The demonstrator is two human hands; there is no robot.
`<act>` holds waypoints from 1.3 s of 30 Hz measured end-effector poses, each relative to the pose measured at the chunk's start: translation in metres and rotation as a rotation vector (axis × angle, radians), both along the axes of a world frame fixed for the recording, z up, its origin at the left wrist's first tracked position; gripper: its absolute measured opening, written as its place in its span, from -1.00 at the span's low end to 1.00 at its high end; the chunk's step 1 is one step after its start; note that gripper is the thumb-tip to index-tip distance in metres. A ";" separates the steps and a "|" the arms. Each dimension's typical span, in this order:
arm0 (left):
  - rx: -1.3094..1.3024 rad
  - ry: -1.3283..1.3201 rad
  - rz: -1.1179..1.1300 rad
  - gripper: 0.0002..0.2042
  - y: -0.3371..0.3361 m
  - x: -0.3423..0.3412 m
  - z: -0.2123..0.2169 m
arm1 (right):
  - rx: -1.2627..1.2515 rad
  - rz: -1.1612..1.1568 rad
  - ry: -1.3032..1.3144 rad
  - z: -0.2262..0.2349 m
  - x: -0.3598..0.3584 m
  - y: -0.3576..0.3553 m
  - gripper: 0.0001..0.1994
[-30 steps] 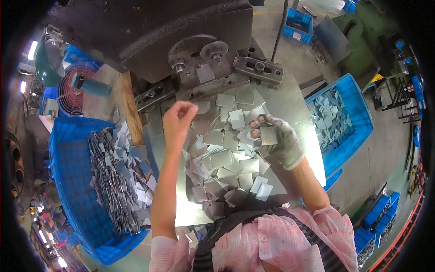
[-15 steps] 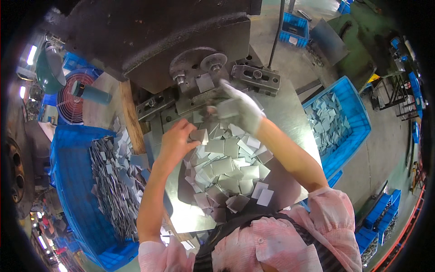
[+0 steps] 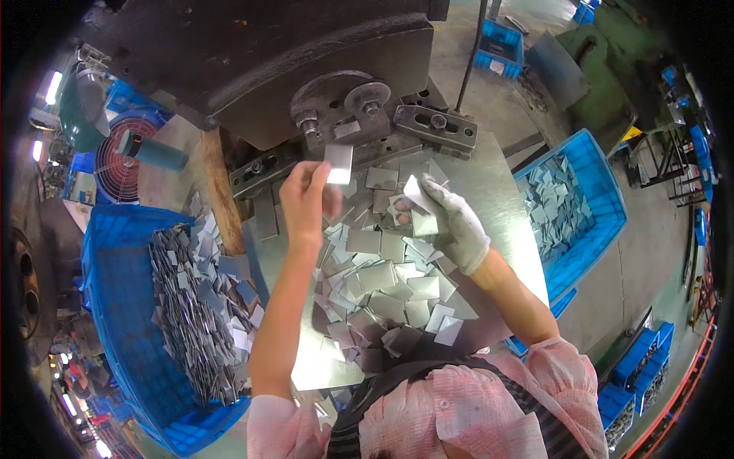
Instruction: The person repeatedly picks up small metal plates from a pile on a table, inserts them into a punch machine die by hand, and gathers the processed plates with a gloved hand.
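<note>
My bare left hand [image 3: 303,200] pinches a small flat metal plate [image 3: 340,164] by its edge, raised just in front of the press tooling [image 3: 348,126]. On my right hand [image 3: 456,229] is a white glove with some fingertips bare. Its fingers are closed on metal plates [image 3: 425,222], above the right side of the heap. Below both hands a loose heap of grey rectangular plates [image 3: 376,278] covers much of the metal table [image 3: 498,180]. Whether a plate lies inside the tooling is hard to tell.
A large blue crate [image 3: 122,321] full of plates stands at the left, beside a wooden bar [image 3: 222,195]. Another blue crate [image 3: 608,218] with plates is at the right. The dark press body [image 3: 252,61] overhangs the far side. A slotted clamp [image 3: 436,130] is bolted beside the tooling.
My left hand has risen toward the tooling with a plate. My right hand has drawn back from the tooling, toward me and slightly right, with plates in it.
</note>
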State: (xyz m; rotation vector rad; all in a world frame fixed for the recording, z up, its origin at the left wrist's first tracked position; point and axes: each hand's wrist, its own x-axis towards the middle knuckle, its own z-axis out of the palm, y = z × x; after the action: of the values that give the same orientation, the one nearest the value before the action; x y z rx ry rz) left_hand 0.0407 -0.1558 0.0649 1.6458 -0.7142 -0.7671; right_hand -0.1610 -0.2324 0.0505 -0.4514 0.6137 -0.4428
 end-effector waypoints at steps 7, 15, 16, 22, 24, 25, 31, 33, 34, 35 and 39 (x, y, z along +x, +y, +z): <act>-0.217 0.744 0.250 -0.87 -0.051 -0.001 -0.030 | 0.063 0.016 -0.020 0.013 -0.023 0.023 -0.69; -0.252 0.718 0.367 -0.82 -0.059 -0.013 -0.028 | 0.124 0.050 -0.152 0.011 -0.017 0.030 -0.82; -0.209 0.752 0.357 -0.80 -0.058 -0.011 -0.027 | 0.120 0.050 -0.154 0.011 -0.018 0.030 -0.82; -0.007 0.293 0.159 -0.67 0.005 0.020 -0.025 | 0.095 -0.012 -0.050 0.006 -0.031 0.023 -0.84; 0.102 -0.022 0.068 -0.66 0.028 0.019 -0.029 | 0.136 -0.024 -0.071 -0.001 -0.033 0.019 -0.84; 0.177 -0.413 -0.026 -0.67 0.038 0.016 -0.032 | 0.168 -0.036 -0.096 -0.004 -0.033 0.017 -0.85; 0.332 -0.906 -0.182 -0.63 0.050 0.013 -0.039 | 0.099 0.010 -0.041 -0.001 -0.026 0.017 -0.83; 0.502 -0.789 -0.270 -0.64 0.044 0.013 -0.031 | 0.059 0.015 0.001 0.002 -0.014 0.013 -0.80; 0.494 -0.790 -0.273 -0.64 0.039 0.014 -0.030 | 0.058 0.037 0.007 0.000 -0.005 0.005 -0.77; 0.561 -0.692 -0.277 -0.66 0.036 0.016 -0.029 | 0.057 0.060 0.012 -0.003 0.007 -0.004 -0.74; 0.362 -1.010 -0.247 -0.69 0.038 0.029 -0.048 | 0.073 0.059 -0.001 -0.004 0.080 -0.033 -0.71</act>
State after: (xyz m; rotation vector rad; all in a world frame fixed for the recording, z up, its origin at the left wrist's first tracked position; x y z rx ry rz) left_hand 0.0699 -0.1175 0.0172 2.3027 -1.5690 -0.1712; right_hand -0.0807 -0.2658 0.0465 -0.3992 0.6122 -0.3635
